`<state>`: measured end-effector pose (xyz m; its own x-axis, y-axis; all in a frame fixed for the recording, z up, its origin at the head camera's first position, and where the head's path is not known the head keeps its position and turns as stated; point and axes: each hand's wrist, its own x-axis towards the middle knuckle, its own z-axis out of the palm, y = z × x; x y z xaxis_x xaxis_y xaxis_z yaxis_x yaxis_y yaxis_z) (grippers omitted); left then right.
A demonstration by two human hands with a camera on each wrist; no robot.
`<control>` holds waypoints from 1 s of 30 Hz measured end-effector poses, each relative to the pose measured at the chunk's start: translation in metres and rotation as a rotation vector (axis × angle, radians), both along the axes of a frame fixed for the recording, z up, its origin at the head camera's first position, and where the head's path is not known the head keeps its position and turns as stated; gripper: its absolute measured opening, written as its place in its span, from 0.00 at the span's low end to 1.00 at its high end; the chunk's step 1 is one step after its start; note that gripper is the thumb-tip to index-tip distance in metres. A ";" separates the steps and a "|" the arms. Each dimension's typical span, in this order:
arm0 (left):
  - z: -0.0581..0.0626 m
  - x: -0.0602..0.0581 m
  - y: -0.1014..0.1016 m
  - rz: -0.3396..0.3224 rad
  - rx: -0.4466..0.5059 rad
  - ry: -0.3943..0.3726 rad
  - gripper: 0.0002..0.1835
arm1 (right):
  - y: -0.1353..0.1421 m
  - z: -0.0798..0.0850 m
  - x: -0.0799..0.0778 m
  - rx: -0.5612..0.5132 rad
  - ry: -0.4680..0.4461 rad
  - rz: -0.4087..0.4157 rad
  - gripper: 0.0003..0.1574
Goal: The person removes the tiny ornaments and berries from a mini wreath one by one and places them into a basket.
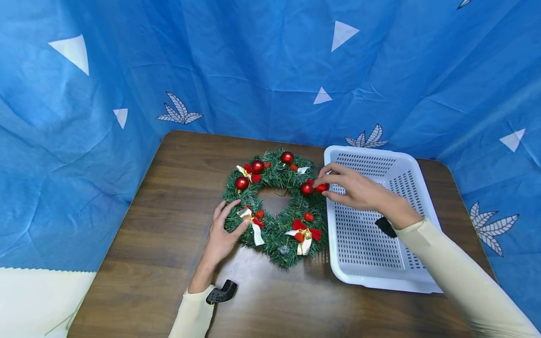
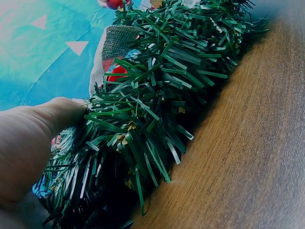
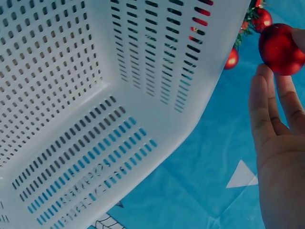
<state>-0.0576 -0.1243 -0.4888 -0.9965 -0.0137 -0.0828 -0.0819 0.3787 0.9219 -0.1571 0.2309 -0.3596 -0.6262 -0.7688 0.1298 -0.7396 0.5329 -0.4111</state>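
Where the near edge of the wooden surface [image 1: 249,310] fills the bottom of the head view, a cream sleeve [image 1: 192,314] and a black wrist mount [image 1: 221,292] lead up to the left hand [image 1: 220,234]. This hand is spread, with thumb and fingers apart at the left edge of the Christmas wreath [image 1: 276,230]. The left wrist view shows the thumb against the artificial greenery; the light contact presumably steadies the ring against sliding.

The wreath lies flat at the centre of the frame, decorated side up, which leaves its fittings accessible. On its lower half are two red-and-white bows, one at left [image 1: 253,219] and one at right [image 1: 303,233].

The perforated white plastic basket [image 1: 380,281] stands right of centre, open side up, just beside the wreath; this placement probably keeps the reach between them short.

The right hand [image 1: 359,190] is positioned over the basket's left side in the head view. It is narrowed on a glossy red bauble [image 3: 280,51], pinched between thumb and fingertips, a hold that suits a small, smooth sphere. Whether the bauble is attached to the wreath cannot be determined.

Farther back, more baubles [image 1: 287,157] sit on the wreath's upper arc. A blue patterned curtain [image 1: 253,61] closes off the top of the frame.
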 end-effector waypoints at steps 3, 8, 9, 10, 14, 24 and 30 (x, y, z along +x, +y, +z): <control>-0.001 0.000 0.000 0.000 -0.002 0.004 0.33 | 0.005 0.001 0.000 -0.009 0.018 -0.010 0.17; -0.002 0.000 0.000 0.001 -0.003 0.005 0.33 | 0.014 0.001 -0.001 -0.023 0.024 -0.023 0.18; -0.002 0.000 0.000 0.002 -0.003 0.003 0.33 | 0.016 0.001 -0.002 -0.024 0.021 -0.028 0.18; -0.002 0.000 0.000 0.002 -0.003 0.002 0.33 | 0.017 0.000 -0.002 -0.024 0.017 -0.031 0.18; -0.002 0.000 -0.001 0.001 0.000 -0.006 0.33 | 0.020 -0.001 -0.003 -0.015 0.003 -0.049 0.17; 0.000 0.000 0.000 0.004 0.000 -0.015 0.32 | 0.029 -0.004 -0.005 -0.019 0.008 -0.077 0.18; -0.002 0.000 0.000 0.005 -0.002 -0.005 0.33 | 0.036 -0.007 -0.008 -0.009 -0.001 -0.107 0.17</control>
